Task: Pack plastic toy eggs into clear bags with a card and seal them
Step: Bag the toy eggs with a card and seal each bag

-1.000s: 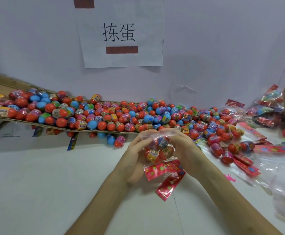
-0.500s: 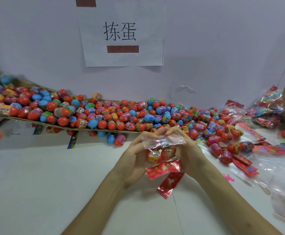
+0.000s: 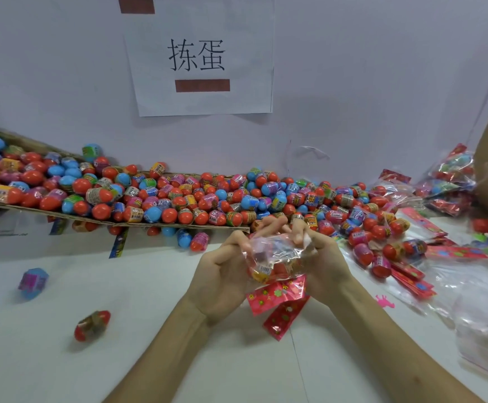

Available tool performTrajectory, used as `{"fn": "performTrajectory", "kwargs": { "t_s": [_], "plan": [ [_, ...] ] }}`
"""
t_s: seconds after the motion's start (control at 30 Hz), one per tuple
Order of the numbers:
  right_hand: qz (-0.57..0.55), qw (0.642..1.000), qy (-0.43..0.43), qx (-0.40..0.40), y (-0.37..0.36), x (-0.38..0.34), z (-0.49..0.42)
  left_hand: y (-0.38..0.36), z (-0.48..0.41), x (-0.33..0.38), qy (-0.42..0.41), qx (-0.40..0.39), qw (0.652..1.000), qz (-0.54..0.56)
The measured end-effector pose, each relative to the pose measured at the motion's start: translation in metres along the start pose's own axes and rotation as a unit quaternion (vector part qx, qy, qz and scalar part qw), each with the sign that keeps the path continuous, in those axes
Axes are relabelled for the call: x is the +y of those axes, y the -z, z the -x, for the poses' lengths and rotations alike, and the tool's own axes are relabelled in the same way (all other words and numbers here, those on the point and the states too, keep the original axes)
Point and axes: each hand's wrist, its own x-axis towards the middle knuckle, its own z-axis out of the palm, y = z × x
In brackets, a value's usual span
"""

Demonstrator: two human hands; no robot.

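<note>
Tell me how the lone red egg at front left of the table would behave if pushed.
The red egg would probably roll readily: it is rounded, lies on its side on the smooth table, nothing touching it. Its tapered ends suggest a curving path. It looks like glossy plastic, so likely stiff and slippery.

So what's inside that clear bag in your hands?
Toy eggs show through the clear bag, with a red flowered card at its lower end. The left hand and right hand cover its sides, so the egg count is unclear.
</note>
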Motion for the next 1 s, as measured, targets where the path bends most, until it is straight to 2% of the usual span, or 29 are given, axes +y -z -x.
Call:
{"fn": "performTrajectory", "kwargs": {
  "t_s": [0.1,0.27,0.5,0.63,0.8,1.0],
  "plan": [
    [-0.052,0.998,-0.001,-0.030,-0.0006,-0.0002,0.0018,-0.0025,0.0004,0.0021,-0.006,-0.017,1.000,0.000],
    [-0.001,1.000,0.015,0.018,0.0018,0.0016,-0.0008,-0.0018,-0.0015,0.0016,0.002,-0.018,1.000,0.005],
    [0.021,1.000,0.009,0.020,0.0057,0.0021,-0.0013,-0.0030,-0.0037,0.0009,-0.001,0.005,1.000,0.000],
    [0.003,1.000,0.013,0.002,0.0032,0.0018,-0.0006,0.0002,-0.0025,-0.0015,-0.008,-0.006,1.000,0.003],
    [-0.001,1.000,0.013,0.018,0.0014,0.0020,0.0009,0.0037,-0.0034,-0.0043,-0.013,-0.010,1.000,0.012],
    [-0.046,0.999,0.015,-0.016,0.0043,0.0064,-0.0023,0.0061,-0.0030,-0.0067,-0.014,-0.009,1.000,0.026]
  ]
}}
